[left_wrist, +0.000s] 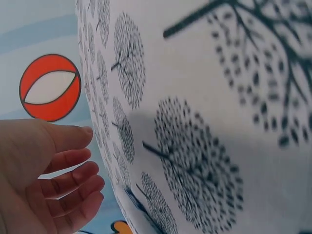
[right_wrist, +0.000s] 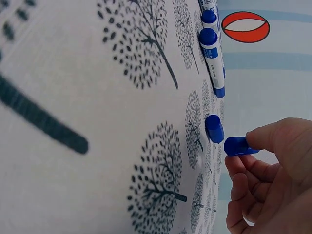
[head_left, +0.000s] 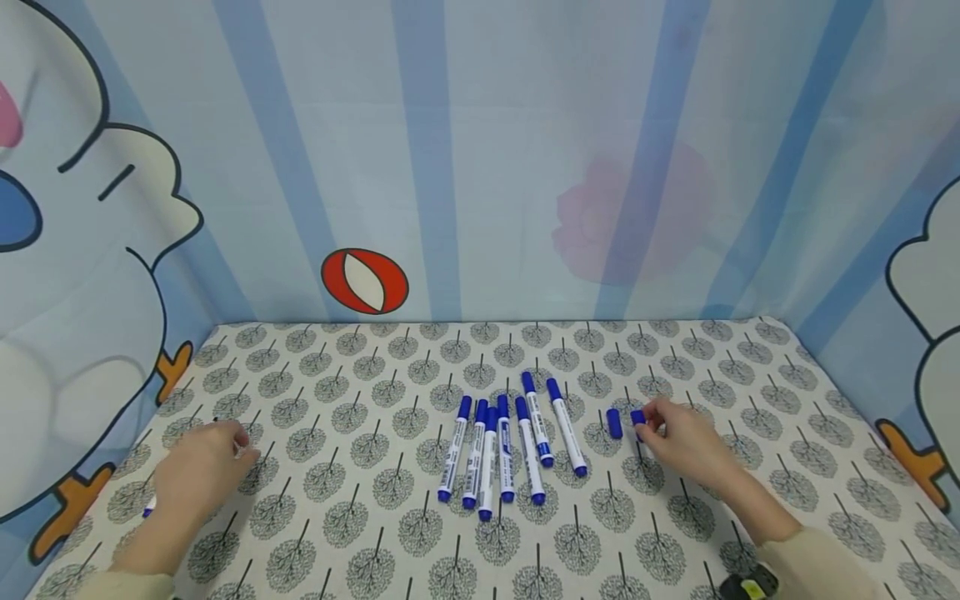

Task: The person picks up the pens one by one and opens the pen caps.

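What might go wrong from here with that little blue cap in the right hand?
The right hand pinches the blue cap near one end, so it might slip and drop. A second cap is close beside it and could get knocked. The left hand might nudge what looks like a marker, mostly hidden by that arm.

I see white markers (head_left: 568,435) and blue caps (head_left: 615,423). My cloth (head_left: 390,550) is white, tree-printed in dark grey; the backdrop (head_left: 495,183) is blue-striped.
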Motion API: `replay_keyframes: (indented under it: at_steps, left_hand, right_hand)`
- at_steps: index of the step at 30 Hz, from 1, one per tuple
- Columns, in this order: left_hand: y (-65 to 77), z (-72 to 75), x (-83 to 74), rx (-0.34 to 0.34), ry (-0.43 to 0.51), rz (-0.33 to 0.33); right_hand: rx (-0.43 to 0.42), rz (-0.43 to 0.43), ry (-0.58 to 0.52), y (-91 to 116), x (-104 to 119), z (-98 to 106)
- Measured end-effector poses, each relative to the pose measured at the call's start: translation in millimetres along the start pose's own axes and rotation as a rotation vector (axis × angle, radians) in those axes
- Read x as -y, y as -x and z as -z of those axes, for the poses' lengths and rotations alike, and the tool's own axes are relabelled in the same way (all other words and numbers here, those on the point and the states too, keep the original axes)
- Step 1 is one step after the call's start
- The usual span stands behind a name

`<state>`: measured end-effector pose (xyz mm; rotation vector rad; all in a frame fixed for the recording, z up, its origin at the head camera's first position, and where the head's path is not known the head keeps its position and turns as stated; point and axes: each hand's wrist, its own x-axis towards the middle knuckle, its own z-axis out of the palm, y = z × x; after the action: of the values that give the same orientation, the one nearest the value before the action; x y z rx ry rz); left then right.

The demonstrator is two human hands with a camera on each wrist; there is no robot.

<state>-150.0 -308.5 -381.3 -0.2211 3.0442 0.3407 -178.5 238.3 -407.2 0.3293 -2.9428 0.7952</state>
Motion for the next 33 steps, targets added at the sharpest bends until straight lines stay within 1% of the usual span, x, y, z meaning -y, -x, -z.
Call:
replay_keyframes:
  at_steps: [5,8,11,14,18,27,29,33]
  left_hand:
    - [-3.2,-7.3,-11.1,-0.020,-0.022,-0.040]
    - [-4.3,-12.4,-18.5,-0.038,0.000,-0.075]
    - [-4.7,-15.1,-26.6,-0.058,0.022,-0.122]
    - [-5.0,-15.8,-34.2,-0.056,0.042,-0.149]
    - [-6.3,-17.8,-43.1,-0.062,0.046,-0.181]
    - [-5.4,-22.6,-60.5,-0.103,0.040,-0.261]
    - [-5.9,-23.1,-63.6,-0.109,0.039,-0.275]
    - [-8.4,-24.3,-69.6,-0.097,0.029,-0.283]
  right_hand:
    - [0.029,-0.054,0.004,-2,1,-3]
    - [0.040,-0.078,0.000,-3,1,-4]
    - [0.046,-0.086,0.000,-5,0,-6]
    - [0.054,-0.092,0.003,-6,-1,-9]
    - [0.061,-0.097,0.018,-7,-2,-12]
    - [0.052,-0.124,0.051,-11,-7,-17]
    - [0.054,-0.133,0.059,-12,-7,-17]
    - [0.061,-0.147,0.060,-14,-6,-18]
